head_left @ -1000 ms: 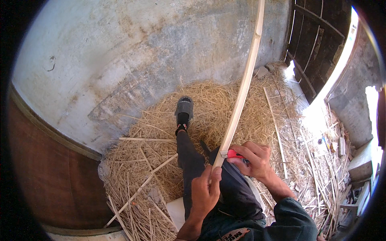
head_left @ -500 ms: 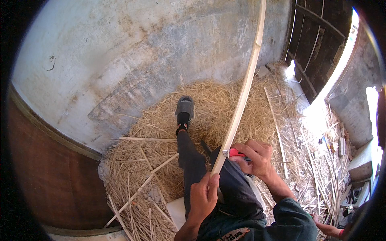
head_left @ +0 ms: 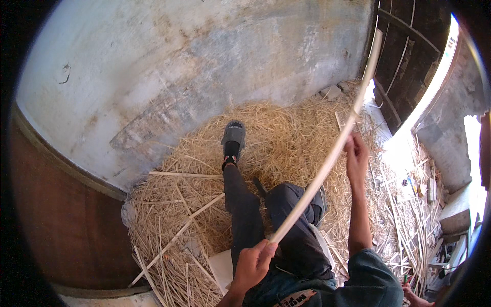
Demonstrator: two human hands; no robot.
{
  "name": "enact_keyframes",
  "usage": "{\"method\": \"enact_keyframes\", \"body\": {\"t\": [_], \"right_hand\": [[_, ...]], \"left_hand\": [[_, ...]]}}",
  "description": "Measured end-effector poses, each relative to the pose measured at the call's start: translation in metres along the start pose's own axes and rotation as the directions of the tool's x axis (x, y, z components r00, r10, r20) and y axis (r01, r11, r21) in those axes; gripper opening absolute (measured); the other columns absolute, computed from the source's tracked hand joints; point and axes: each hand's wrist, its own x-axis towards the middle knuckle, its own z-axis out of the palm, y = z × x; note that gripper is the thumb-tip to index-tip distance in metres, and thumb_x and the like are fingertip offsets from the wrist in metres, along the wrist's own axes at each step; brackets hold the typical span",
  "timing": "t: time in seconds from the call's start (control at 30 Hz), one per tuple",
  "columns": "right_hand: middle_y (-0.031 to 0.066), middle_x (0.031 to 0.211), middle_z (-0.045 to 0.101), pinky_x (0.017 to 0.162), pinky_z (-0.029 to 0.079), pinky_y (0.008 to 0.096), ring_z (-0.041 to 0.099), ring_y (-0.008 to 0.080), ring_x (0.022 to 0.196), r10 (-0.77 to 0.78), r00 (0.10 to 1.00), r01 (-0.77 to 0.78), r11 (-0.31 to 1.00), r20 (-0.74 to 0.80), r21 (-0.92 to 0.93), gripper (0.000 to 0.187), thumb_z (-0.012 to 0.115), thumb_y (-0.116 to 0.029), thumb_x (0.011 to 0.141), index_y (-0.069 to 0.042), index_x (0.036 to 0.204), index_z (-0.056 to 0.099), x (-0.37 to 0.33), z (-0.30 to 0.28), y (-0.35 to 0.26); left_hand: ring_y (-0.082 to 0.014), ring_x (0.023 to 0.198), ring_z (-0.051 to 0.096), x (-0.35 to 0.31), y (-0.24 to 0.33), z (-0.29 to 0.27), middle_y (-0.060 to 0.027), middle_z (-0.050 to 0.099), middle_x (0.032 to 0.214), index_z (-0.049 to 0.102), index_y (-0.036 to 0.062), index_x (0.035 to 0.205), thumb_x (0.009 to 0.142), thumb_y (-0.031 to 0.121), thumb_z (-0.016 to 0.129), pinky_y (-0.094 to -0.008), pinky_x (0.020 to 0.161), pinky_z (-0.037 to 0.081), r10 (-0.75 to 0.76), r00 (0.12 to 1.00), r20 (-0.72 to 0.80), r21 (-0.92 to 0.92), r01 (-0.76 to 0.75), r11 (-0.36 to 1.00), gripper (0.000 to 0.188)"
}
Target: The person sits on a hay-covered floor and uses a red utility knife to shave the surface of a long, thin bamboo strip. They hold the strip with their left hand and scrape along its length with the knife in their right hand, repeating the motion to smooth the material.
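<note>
A long pale bamboo strip [head_left: 323, 176] slants up from my lap toward the dark door at the upper right, with a node near its upper part. My left hand [head_left: 254, 262] is closed around its lower end, thumb on top. My right hand [head_left: 358, 153] is reached far forward with bent fingers against the strip's right side, just below the node. The red-handled tool with a small metal head, seen in this hand a moment ago, is hidden behind the strip and fingers.
Straw-like shavings [head_left: 286, 128] cover the floor around my legs. Loose strips [head_left: 179, 238] lie at left, and more are heaped at right. A stained wall [head_left: 204, 66] stands ahead. Another person's hand [head_left: 411, 295] shows at the lower right edge.
My right hand has slid forward and up along the strip, away from my left hand. The strip's far end has swung right and lower. The red-handled tool has gone out of sight.
</note>
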Motion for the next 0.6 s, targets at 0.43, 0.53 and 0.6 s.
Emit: {"method": "enact_keyframes", "body": {"t": [0.43, 0.53, 0.6], "right_hand": [[0.0111, 0.087, 0.072, 0.064, 0.053, 0.0331, 0.069, 0.0224, 0.071, -0.298, 0.877, 0.256, 0.953, 0.377, 0.159, 0.027, 0.081, -0.023, 0.088, -0.005, 0.105, 0.072, -0.083, 0.012, -0.088], [0.0083, 0.083, 0.07, 0.059, 0.053, 0.0341, 0.069, 0.0243, 0.066, -0.395, 0.819, 0.358, 0.919, 0.416, 0.168, 0.03, 0.085, -0.024, 0.085, -0.007, 0.107, 0.074, -0.088, 0.014, -0.088], [0.0069, 0.082, 0.07, 0.058, 0.052, 0.0337, 0.068, 0.0226, 0.065, -0.422, 0.782, 0.395, 0.905, 0.458, 0.16, 0.03, 0.086, -0.023, 0.084, -0.008, 0.107, 0.074, -0.088, 0.013, -0.098]], "left_hand": [[-0.0049, 0.058, 0.046, 0.025, 0.013, 0.004, -0.0007, 0.052, 0.064, 0.062, 0.0024, 0.085, 0.111, 0.03, 0.054, -0.0273, 0.052, 0.035, 0.024, 0.994, -0.108, -0.279, -0.053, 0.959, 0.039], [-0.0047, 0.058, 0.046, 0.026, 0.018, 0.002, -0.0004, 0.052, 0.064, 0.062, 0.0024, 0.086, 0.111, 0.03, 0.053, -0.027, 0.052, 0.035, 0.022, 0.995, -0.094, -0.277, -0.047, 0.96, 0.039], [-0.0047, 0.058, 0.046, 0.026, 0.021, 0.001, -0.0002, 0.053, 0.064, 0.063, 0.0023, 0.086, 0.111, 0.03, 0.054, -0.0265, 0.053, 0.035, 0.022, 0.995, -0.092, -0.268, -0.046, 0.962, 0.039]]}}
